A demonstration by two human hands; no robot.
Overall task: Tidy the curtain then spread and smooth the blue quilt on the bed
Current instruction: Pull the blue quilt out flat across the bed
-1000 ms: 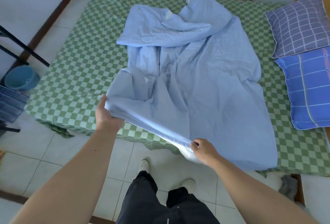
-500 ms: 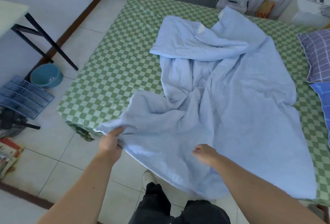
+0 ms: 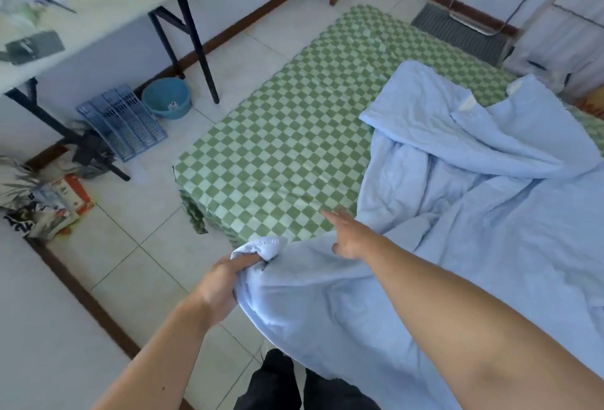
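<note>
- The blue quilt (image 3: 457,230) lay crumpled over the right part of the bed (image 3: 277,154), one corner bunched in the left hand (image 3: 222,282), whose fingers were curled round it.
- The right hand (image 3: 349,236) was held out flat above the quilt's edge, fingers straight, gripping nothing.
- That corner would best be drawn toward the bare left end of the bed, with the flat hand sweeping the folds outward.

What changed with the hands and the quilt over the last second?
The right hand let go of the quilt edge and now reaches open over the green checked sheet. The left hand still grips its corner, now bunched. The quilt remains crumpled.
</note>
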